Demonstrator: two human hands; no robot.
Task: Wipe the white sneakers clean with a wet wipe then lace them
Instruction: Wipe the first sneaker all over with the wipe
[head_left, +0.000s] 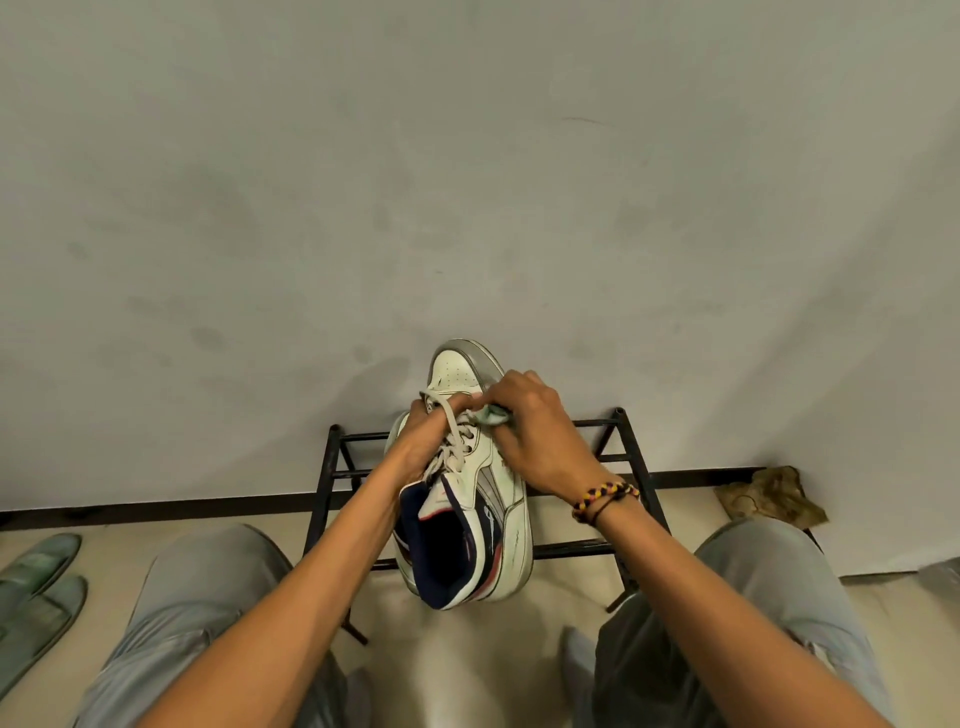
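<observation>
Head view, sneaker: a white sneaker (470, 483) with dark navy lining is held up in front of the person, toe pointed away towards the wall (467, 156) and heel opening turned to the camera; it is kept off the floor, probably so the upper can be reached from all sides.
Head view, left hand: the left hand (428, 431) is wrapped round the far side of the sneaker at the lacing, its fingers curled about the shoe; the shoe is judged to be steadied this way against the rubbing.
Head view, right hand: the right hand (530, 426) is closed on a crumpled wet wipe (493, 414), which is pinched in the fingertips and pressed against the upper beside the eyelets.
Head view, laces: the laces (457, 441) are seen threaded loosely through the eyelets, one loop riding over the left hand; whether they are fully laced cannot be told.
Head view, step: wiping is judged to be under way, lacing not yet finished.
Head view, second sneaker: none can be made out; it may be hidden behind the held shoe.
Head view, surroundings: a black metal shoe rack (631, 483) stands against the wall behind the sneaker; green slippers (39, 587) lie on the floor at far left; a crumpled brown rag (769, 496) lies right of the rack; a braided bracelet (602, 500) is worn on the right wrist.
</observation>
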